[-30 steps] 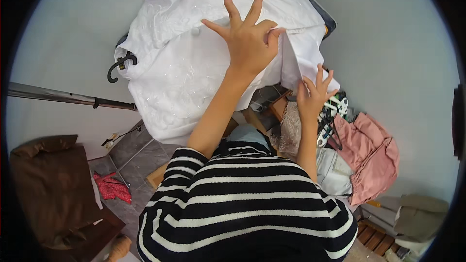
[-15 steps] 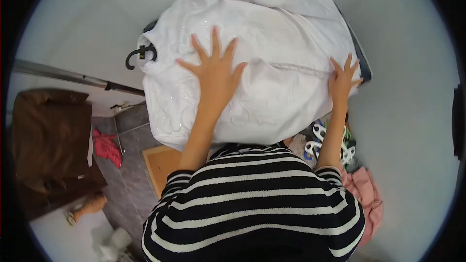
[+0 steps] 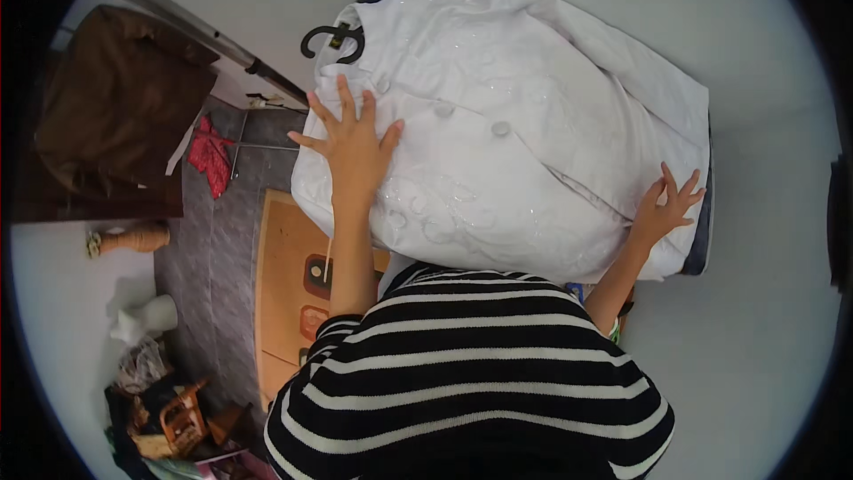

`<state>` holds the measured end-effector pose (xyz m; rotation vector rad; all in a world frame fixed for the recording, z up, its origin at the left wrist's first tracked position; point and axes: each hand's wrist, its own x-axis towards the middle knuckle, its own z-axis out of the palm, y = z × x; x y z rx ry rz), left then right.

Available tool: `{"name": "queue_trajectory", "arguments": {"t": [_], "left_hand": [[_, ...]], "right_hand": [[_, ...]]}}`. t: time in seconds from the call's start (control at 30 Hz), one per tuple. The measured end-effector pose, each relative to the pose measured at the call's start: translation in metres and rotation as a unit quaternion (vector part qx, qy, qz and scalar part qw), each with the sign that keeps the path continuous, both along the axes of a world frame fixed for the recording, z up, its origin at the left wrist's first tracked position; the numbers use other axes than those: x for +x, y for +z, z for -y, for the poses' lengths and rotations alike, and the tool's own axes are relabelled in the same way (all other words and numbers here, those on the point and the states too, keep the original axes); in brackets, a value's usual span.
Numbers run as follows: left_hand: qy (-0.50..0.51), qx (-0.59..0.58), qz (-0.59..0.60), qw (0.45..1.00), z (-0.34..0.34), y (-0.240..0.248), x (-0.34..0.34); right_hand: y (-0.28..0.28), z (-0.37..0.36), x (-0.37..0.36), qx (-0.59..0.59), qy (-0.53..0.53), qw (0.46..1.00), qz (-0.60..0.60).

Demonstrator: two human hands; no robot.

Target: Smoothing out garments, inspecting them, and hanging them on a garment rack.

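At your far left, a big brown cover [image 3: 124,107] hangs in soft folds. Below it, a tan vase [image 3: 138,238] lies on its side. Next comes a crumpled red cloth [image 3: 211,158], near the gray tile floor [image 3: 204,276]. A shiny metal pole [image 3: 209,38] slants down toward the white jacket [image 3: 524,196]. A wooden panel [image 3: 283,253] is down by your left arm.

A black hook [image 3: 334,43] pokes out at the jacket's neck. Just below the neck, your left hand [image 3: 353,147] lies on the white cloth with its fingers spread wide. The jacket is laid out right in front of you, with its neck to your left and its bottom edge to your right. Big round buttons [image 3: 445,110] run along its front, and shiny bits dot the cloth. Your striped top [image 3: 471,373] is close under it.

Your right hand [image 3: 666,204] is at the jacket's bottom end. Its thumb and pointer finger are close together, but I can't tell if they pinch any cloth. A dark edge [image 3: 698,249] peeks out past the jacket there.
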<state>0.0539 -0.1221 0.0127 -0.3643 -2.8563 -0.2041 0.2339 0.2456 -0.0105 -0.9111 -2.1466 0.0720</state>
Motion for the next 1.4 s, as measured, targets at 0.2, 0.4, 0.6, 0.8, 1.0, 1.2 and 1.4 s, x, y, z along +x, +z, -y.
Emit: {"name": "queue_trajectory", "arguments": {"t": [0.2,0.4,0.6,0.8,1.0,1.2,1.4], "left_hand": [[-0.002,-0.018,-0.017,1.0,-0.002,0.011,0.001],[0.082,0.135,-0.141,0.977,-0.017,-0.006,-0.014],[0.087,0.168,-0.12,0.975,-0.021,-0.005,0.0],[0.064,0.257,-0.114,0.958,-0.014,-0.01,0.002],[0.064,0.222,-0.081,0.969,-0.024,-0.004,-0.005],[0.056,0.227,-0.09,0.968,-0.032,0.004,-0.017],[0.041,0.244,-0.094,0.964,-0.043,-0.009,-0.036]], "right_hand": [[0.045,0.039,-0.095,-0.035,0.228,0.973,0.003],[0.063,0.134,-0.197,0.063,0.575,0.81,0.098],[0.033,0.194,-0.248,0.082,0.67,0.727,0.127],[0.011,0.183,-0.25,0.061,0.669,0.729,0.133],[0.013,0.157,-0.252,0.064,0.659,0.738,0.128],[0.024,0.163,-0.24,0.036,0.664,0.739,0.103],[0.015,0.164,-0.243,-0.031,0.672,0.734,0.097]]}}
